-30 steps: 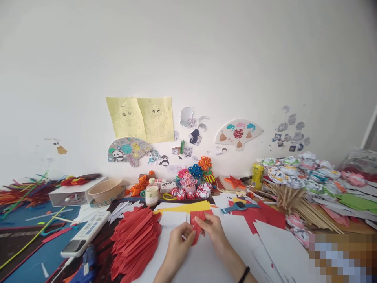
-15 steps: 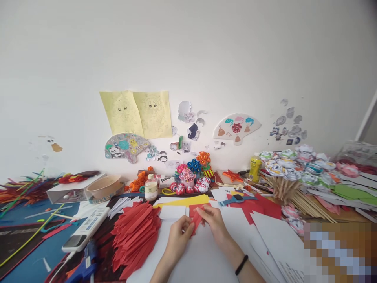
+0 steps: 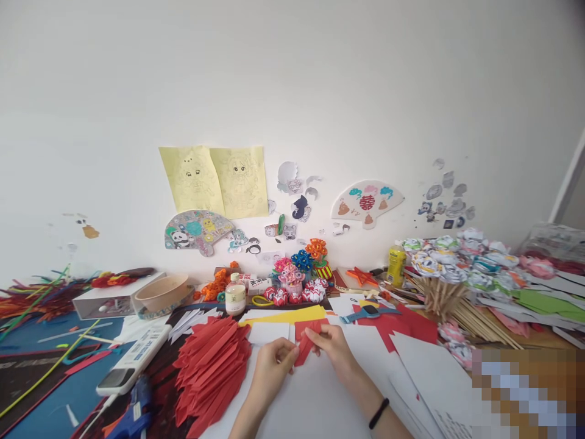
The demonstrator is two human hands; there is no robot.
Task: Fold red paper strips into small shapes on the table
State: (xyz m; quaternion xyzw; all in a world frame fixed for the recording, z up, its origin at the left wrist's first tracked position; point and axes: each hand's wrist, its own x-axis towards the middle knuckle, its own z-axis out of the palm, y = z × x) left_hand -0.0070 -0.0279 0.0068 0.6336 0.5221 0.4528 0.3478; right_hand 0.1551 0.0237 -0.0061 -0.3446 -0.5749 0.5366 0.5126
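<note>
Your left hand [image 3: 273, 364] and right hand [image 3: 335, 345] both pinching the small folded red paper piece [image 3: 304, 345], just right of the pile of folded red paper strips [image 3: 210, 372].

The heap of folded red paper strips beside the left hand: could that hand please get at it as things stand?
Probably yes: the heap of folded red paper strips lies uncovered just beside the left hand, though that hand now pinches a red paper piece.

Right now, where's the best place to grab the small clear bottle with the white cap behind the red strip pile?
Grip the small clear bottle with the white cap around its round body, below the cap, coming from the front. It stands upright and its near side looks open, while the tan bowl sits on its left and the small white box close on its right. Both hands are on the folded red paper piece.
</note>
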